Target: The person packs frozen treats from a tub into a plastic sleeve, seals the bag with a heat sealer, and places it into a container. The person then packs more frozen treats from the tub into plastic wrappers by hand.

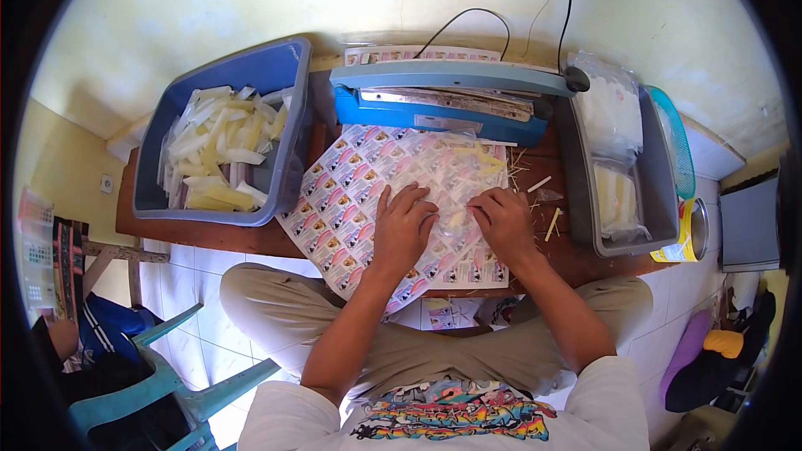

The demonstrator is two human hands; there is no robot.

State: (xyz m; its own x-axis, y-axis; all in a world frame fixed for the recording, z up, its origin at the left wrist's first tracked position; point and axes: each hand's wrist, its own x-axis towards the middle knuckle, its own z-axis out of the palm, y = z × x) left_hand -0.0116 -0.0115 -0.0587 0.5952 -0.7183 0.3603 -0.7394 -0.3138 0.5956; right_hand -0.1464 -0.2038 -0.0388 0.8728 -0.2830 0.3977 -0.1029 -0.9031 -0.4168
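Clear plastic bags [447, 192] lie on a printed label sheet [334, 192], with a small pale yellow piece [456, 220] between my hands. My left hand [404, 225] rests on the plastic at its left side, fingers apart. On the right side, my right hand [506, 221] pinches the plastic between thumb and fingertips. Behind both hands stands a blue impulse sealer [443, 117], its long lever [451, 76] running across the top. Pale yellow strips [480, 159] lie near the sealer's front, partly under plastic.
To the left, a blue tub [288, 129] holds many filled pale packets [221, 146]. A grey tub [585, 200] with clear packs [616, 200] stands right. Yellow scraps [553, 223] litter the wooden table [539, 171]. A yellow can [689, 234] and green chair [159, 376] are at the sides.
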